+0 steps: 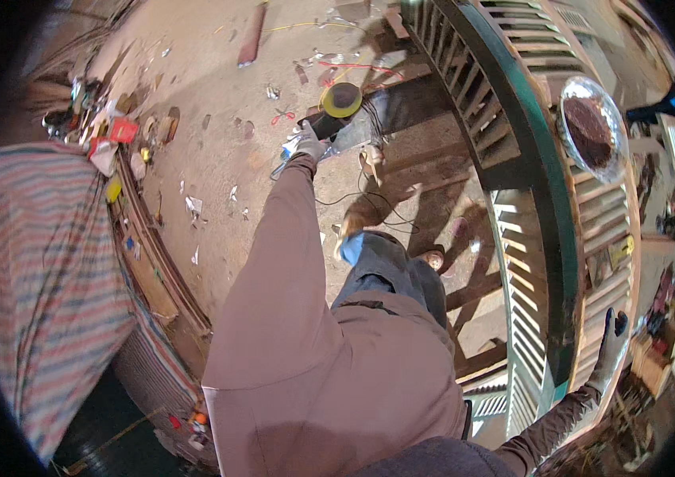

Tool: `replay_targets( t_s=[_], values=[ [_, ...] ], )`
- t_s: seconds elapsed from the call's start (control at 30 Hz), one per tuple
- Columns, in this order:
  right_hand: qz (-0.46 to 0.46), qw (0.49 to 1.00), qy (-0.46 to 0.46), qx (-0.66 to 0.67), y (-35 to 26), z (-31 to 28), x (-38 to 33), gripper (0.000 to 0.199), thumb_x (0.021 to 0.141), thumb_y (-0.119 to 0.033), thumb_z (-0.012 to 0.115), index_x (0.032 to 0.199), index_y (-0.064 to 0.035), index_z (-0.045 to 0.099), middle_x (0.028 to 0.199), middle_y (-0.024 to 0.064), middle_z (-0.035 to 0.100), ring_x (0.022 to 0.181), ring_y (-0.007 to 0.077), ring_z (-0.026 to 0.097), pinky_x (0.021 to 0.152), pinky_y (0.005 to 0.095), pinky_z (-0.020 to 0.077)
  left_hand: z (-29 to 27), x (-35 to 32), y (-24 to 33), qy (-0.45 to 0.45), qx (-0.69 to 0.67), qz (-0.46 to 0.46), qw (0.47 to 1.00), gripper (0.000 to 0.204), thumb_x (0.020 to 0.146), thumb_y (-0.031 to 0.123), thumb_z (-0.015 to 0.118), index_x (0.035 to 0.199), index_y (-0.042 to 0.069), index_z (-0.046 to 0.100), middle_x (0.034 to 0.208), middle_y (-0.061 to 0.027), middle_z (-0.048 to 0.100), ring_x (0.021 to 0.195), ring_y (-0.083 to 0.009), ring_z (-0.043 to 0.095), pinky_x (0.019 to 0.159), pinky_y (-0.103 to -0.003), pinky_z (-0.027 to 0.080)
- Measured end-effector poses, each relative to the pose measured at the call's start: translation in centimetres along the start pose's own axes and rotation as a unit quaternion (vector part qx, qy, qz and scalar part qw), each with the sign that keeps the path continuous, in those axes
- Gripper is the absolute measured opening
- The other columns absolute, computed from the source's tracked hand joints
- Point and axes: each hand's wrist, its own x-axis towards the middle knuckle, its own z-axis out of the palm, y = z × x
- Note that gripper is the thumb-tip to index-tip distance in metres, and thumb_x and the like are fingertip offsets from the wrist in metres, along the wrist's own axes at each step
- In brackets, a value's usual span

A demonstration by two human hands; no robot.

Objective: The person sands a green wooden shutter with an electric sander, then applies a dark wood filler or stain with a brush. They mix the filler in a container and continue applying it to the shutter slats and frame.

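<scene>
In a light glove, my left hand [305, 146] is closed round the black body of a disc sander [342, 101] at arm's length. The tool's round dark pad has a yellow rim and faces up toward me. My right hand [612, 342], gloved with dark fingertips, is at the outer edge of a louvered wooden panel [603, 290]. Its fingers look apart, with nothing seen in them; whether it touches the panel is unclear. A dark green frame edge [548, 199] runs alongside the slats.
A shiny metal bowl [620, 151] holding reddish-brown material rests on the panel. A black cord [389, 208] trails near my feet. Long wooden strips [158, 246] and a striped sheet [51, 278] are at left. Scraps and a dark red bar [252, 36] litter the floor.
</scene>
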Motion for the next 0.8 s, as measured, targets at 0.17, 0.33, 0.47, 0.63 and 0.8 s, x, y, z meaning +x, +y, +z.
replay_targets(
  t_s=[0.17,0.33,0.47,0.63,0.8],
  values=[
    [-0.036,0.999,-0.035,-0.011,-0.2,3.1,10.2,0.053,0.097,-0.04,0.072,0.113,0.0091,0.06,0.096,0.0086,0.059,0.087,0.0189,0.052,0.079,0.0345,0.0455,-4.1,-4.2,1.2,-0.061,-0.019,-0.073,0.995,0.108,0.077,0.06,0.077,0.161,0.014,0.026,0.159,-0.0195,0.038,0.143,-0.0426,0.042,0.113,-0.06,0.036],
    [-0.038,0.999,-0.01,0.028,4.4,6.2,16.2,0.05,0.095,-0.048,0.071,0.086,-0.0004,0.061,0.081,0.0026,0.056,0.07,0.0125,0.049,0.059,0.0312,0.0404,-4.4,-5.9,3.7,-0.02,-0.041,-0.035,0.998,0.107,0.075,0.068,0.075,0.157,0.012,0.033,0.152,-0.018,0.046,0.139,-0.0402,0.046,0.111,-0.057,0.038],
    [-0.199,0.97,0.047,0.133,1.7,10.6,16.6,0.045,0.084,-0.033,0.087,0.103,0.0035,0.068,0.092,0.0051,0.069,0.078,0.0131,0.061,0.069,0.0289,0.0508,-1.7,-11.6,-0.4,0.107,-0.043,-0.028,0.993,0.103,0.074,0.058,0.08,0.154,0.01,0.037,0.148,-0.0196,0.048,0.134,-0.0396,0.048,0.109,-0.057,0.039],
    [-0.019,0.993,-0.064,0.095,2.8,9.0,16.4,0.051,0.081,-0.034,0.089,0.101,0.0066,0.066,0.088,0.0077,0.068,0.072,0.0159,0.06,0.064,0.0316,0.0501,-0.3,-20.2,2.9,0.165,-0.223,0.088,0.957,0.085,0.081,0.041,0.081,0.147,0.003,0.042,0.142,-0.023,0.05,0.129,-0.0423,0.05,0.111,-0.051,0.039],
    [0.047,0.989,-0.082,0.118,-0.9,8.0,13.9,0.046,0.086,-0.039,0.083,0.097,0.0029,0.068,0.075,0.0051,0.064,0.066,0.0139,0.057,0.059,0.0322,0.0461,-8.8,-21.2,14.5,0.229,-0.402,0.281,0.841,0.063,0.08,0.027,0.083,0.132,0.003,0.057,0.131,-0.0196,0.058,0.123,-0.0381,0.054,0.107,-0.047,0.044]
  ],
)
